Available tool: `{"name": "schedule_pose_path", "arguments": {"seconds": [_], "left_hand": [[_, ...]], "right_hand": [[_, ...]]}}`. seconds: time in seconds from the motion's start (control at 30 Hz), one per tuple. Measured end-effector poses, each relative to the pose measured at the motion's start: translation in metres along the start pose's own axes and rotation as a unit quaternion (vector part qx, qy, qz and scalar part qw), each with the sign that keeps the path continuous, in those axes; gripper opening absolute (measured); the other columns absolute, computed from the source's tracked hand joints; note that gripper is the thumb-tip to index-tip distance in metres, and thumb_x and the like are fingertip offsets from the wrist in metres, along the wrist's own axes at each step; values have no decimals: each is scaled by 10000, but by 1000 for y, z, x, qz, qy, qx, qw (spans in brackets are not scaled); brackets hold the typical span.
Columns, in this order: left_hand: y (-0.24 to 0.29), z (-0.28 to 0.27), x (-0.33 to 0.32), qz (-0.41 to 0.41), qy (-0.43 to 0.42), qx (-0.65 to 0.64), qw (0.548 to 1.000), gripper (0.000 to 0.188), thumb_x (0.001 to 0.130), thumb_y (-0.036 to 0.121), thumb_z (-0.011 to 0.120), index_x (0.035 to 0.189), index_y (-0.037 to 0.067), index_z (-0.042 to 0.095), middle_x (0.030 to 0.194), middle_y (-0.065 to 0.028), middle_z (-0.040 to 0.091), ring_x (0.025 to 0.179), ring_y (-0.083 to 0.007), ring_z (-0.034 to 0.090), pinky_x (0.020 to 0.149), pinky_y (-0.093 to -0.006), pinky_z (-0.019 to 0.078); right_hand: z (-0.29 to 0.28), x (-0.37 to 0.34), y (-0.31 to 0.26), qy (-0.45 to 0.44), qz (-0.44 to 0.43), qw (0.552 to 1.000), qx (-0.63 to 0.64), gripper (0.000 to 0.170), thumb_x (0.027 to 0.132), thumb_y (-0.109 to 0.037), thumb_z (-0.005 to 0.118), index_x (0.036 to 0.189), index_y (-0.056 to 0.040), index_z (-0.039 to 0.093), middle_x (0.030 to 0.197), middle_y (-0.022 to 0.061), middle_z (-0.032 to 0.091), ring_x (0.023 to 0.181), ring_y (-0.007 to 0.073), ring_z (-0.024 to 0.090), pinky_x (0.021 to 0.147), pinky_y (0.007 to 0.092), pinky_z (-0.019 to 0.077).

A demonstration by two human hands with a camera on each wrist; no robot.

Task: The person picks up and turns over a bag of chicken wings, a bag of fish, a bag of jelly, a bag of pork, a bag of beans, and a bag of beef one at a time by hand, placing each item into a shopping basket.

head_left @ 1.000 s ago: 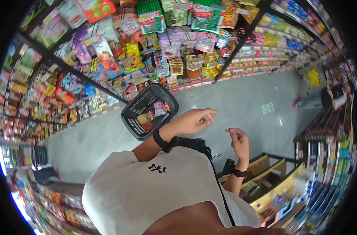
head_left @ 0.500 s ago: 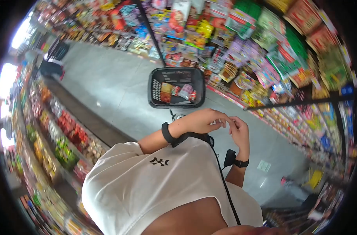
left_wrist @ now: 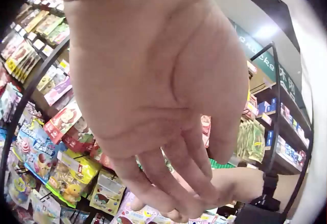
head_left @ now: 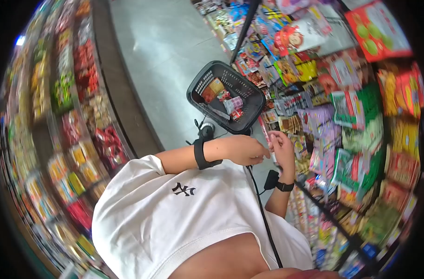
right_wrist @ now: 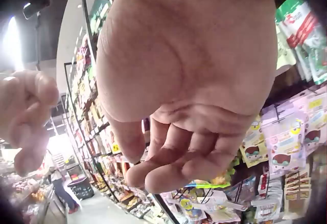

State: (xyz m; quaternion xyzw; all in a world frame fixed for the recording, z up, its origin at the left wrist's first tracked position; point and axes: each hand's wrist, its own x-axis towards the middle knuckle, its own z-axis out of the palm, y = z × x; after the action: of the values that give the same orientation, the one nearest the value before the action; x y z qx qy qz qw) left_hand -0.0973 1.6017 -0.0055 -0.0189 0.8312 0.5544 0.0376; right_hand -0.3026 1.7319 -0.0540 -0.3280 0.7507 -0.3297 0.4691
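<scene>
Biggest first: shelf rows (head_left: 65, 88) of bagged goods fill the left side, and a rack (head_left: 358, 111) of hanging snack packets fills the right, with grey floor (head_left: 160, 60) between. The person in a white shirt (head_left: 184, 223) faces the aisle. The view has swung round since a second ago, so the rack now sits at the right, close by the basket (head_left: 244, 83) in view.

The black basket is just beyond the hands, near the rack's lower edge. Inside: a yellow-brown packet (head_left: 216, 86), a pink-and-white packet (head_left: 233, 104) and a red packet (head_left: 237, 114). Load looks the same as a second ago; no visible addition.

Left hand (head_left: 242, 149): palm shows, fingers loosely bent and close together, nothing seen in them. Right hand (head_left: 283, 149): fingers also bent loosely, no item visible. The hands were apart a second ago; now fingertips are very near each other, can't tell if touching. Neither is at the basket, so that change looks like no handling of goods.

Smallest: black band (head_left: 199, 155) on the left wrist, dark watch (head_left: 285, 187) on the right.
</scene>
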Motion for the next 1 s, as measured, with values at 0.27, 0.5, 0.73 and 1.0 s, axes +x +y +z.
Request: {"name": "schedule_pose_path", "arguments": {"seconds": [0.27, 0.5, 0.73, 1.0], "left_hand": [[-38, 1, 53, -233, 198, -3, 952, 335, 987, 205, 593, 1284, 61, 654, 1030, -180, 719, 963, -402, 692, 843, -504, 548], [-122, 40, 49, -325, 315, -110, 885, 342, 1007, 195, 595, 1313, 47, 631, 1032, -180, 718, 980, -390, 686, 855, -505, 539], [-235, 117, 12, -554, 290, -124, 770, 420, 1031, 288, 585, 1379, 52, 589, 1115, -182, 706, 1025, -399, 663, 900, -490, 526], [-314, 185, -7, -602, 299, -240, 701, 436, 1054, 275, 565, 1420, 38, 564, 1149, -197, 707, 1079, -402, 661, 929, -475, 529]], "right_hand": [[-12, 154, 31, -231, -71, 951, -193, 348, 974, -224, 694, 1278, -54, 675, 964, 141, 765, 850, 272, 745, 776, 403, 565], [72, 327, 167, -306, -38, 916, -256, 426, 944, -234, 701, 1330, -71, 622, 951, 185, 760, 930, 373, 746, 859, 446, 570], [235, 491, 357, -454, -37, 755, -472, 817, 887, -268, 649, 1625, -154, 318, 1378, 320, 607, 1247, 471, 617, 1060, 512, 494], [359, 562, 480, -486, -55, 573, -658, 879, 893, -208, 655, 1666, -230, 237, 1318, 221, 697, 1191, 388, 692, 985, 522, 550]]}}
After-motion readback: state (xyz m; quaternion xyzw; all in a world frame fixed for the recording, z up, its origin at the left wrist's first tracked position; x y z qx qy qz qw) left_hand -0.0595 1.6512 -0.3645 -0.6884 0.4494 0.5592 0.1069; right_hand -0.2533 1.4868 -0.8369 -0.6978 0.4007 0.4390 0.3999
